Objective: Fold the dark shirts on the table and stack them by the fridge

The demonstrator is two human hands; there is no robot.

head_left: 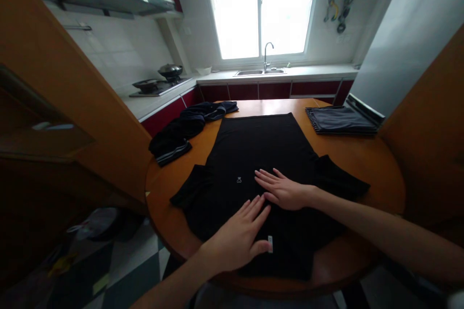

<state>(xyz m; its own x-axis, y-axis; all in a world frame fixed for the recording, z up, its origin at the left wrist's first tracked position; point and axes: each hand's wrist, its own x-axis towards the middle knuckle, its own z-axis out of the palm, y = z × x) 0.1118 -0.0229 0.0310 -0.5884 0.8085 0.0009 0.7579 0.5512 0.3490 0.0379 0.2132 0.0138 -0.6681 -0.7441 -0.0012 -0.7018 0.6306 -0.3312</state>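
Note:
A black short-sleeved shirt lies spread flat on a round wooden table, its collar end toward me and its hem toward the window. Both sleeves stick out to the sides. A small light logo shows on the fabric, and a white label sits near the collar end. My left hand rests flat on the shirt, fingers stretched, its thumb at the label. Just beyond it, my right hand lies palm down on the cloth with fingers spread. The fingertips of the two hands are close together.
Dark crumpled clothes lie at the table's far left. A folded stack of dark garments sits at the far right. Behind are a counter with a sink, a stove with pans, and a wooden partition on the left.

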